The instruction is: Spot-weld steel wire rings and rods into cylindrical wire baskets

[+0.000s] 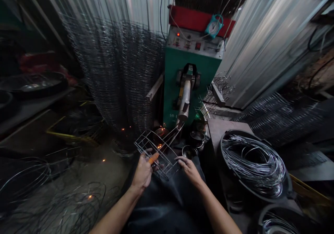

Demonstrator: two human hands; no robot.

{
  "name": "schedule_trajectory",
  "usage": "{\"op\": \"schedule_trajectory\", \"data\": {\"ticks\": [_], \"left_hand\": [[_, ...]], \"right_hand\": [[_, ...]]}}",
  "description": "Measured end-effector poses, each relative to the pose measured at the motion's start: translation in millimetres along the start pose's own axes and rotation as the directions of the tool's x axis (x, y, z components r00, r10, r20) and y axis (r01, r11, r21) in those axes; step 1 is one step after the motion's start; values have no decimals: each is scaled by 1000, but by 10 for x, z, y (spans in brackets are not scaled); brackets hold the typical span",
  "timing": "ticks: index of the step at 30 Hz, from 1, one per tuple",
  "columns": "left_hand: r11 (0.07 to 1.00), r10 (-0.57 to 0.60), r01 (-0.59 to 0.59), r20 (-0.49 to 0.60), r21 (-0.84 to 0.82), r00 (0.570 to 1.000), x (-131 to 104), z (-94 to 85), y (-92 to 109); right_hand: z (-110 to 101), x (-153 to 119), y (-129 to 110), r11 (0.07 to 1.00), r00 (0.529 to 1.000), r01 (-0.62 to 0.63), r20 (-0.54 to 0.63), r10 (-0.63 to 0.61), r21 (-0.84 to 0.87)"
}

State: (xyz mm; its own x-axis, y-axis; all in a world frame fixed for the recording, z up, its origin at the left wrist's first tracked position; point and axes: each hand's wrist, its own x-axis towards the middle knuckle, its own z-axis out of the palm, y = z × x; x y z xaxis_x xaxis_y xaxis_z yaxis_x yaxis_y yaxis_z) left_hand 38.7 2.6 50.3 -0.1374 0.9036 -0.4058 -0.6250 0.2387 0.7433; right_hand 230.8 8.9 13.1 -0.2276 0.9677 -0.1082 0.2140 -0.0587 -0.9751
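Note:
A small wire basket frame (167, 156) is held over my lap, its far end at the electrode tip of a green spot welder (172, 84). My left hand (143, 172) is closed around its left side, with an orange cover on one finger. At the near right corner, the fingers of my right hand (190, 170) pinch the wire. Orange sparks glow around the frame and on the floor. Part of my left fingers is hidden behind the wires.
Tall stacks of wire frames (141, 77) lean on the metal wall. Right of me, a black tub (289, 181) holds wire rings (271, 164). Loose wire (75, 206) lies on the floor at left. A teal clock (214, 25) hangs on the welder's top.

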Motion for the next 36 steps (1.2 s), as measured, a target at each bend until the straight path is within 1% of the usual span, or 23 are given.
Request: {"op": "schedule_trajectory", "data": {"ticks": [4,9,12,15,17,18,19,20,21,22,23,24,25,26,27,28,29,30,32,33,34,35,36], "left_hand": [[1000,10,-10,-12,-20,1000,37,2,5],[1000,11,-12,-25,-25,1000,70,-42,0],[1000,-2,2,-18,-9,1000,105,-36,36],[999,-40,40,3,31,999,168,-45,101],[997,-52,49,60,58,997,206,-125,130],[996,-40,32,102,82,994,213,-201,132],[992,-3,-16,149,127,989,207,-300,125],[972,62,-106,207,209,976,185,-419,109],[914,144,-239,289,329,946,148,-551,86],[789,223,-410,408,458,885,97,-684,60],[587,265,-592,560,552,785,37,-808,34],[337,248,-745,709,576,660,-27,-913,11],[90,181,-846,827,525,532,-89,-992,-6],[-113,97,-895,901,431,422,-144,-1041,-17],[-258,32,-906,940,336,340,-188,-1059,-20],[-355,-3,-898,960,262,281,-221,-1050,-15],[-417,-11,-884,972,211,237,-243,-1022,-3],[-452,-5,-876,981,171,194,-258,-980,15],[-463,7,-880,994,103,112,-276,-890,69],[-456,10,-887,998,67,70,-280,-854,101],[-448,13,-893,999,35,33,-283,-828,133],[-439,15,-898,1000,10,4,-283,-813,164],[-427,18,-904,1000,-4,-13,-281,-808,192]], "right_hand": [[24,87,6,999,999,41,0,-41,-12],[40,102,0,999,999,33,11,-33,10],[60,127,-10,997,999,0,51,-4,79],[147,131,-26,979,997,-3,72,-12,203],[248,83,-55,954,999,17,39,-30,300],[301,38,-78,939,999,27,15,-34,344],[350,-20,-109,923,1000,31,-5,-31,383],[390,-88,-146,908,1000,27,-18,-22,418],[416,-163,-188,893,1000,17,-29,-4,449],[429,-238,-235,877,999,-1,-41,23,481],[429,-310,-283,857,997,-24,-51,59,515],[418,-373,-331,833,994,-49,-57,96,551],[401,-426,-376,806,990,-69,-62,130,588],[382,-468,-417,777,985,-81,-66,156,625],[364,-499,-453,747,982,-87,-68,175,659],[351,-522,-484,720,980,-86,-70,185,689],[343,-541,-512,696,979,-80,-74,188,713],[339,-557,-536,677,979,-69,-82,188,732],[325,-593,-580,660,980,-48,-90,175,749],[301,-619,-596,670,985,-45,-79,154,741],[254,-654,-604,698,991,-48,-56,125,714],[175,-704,-600,749,995,-51,-28,92,661],[59,-778,-578,816,998,-47,-16,68,576]]}}
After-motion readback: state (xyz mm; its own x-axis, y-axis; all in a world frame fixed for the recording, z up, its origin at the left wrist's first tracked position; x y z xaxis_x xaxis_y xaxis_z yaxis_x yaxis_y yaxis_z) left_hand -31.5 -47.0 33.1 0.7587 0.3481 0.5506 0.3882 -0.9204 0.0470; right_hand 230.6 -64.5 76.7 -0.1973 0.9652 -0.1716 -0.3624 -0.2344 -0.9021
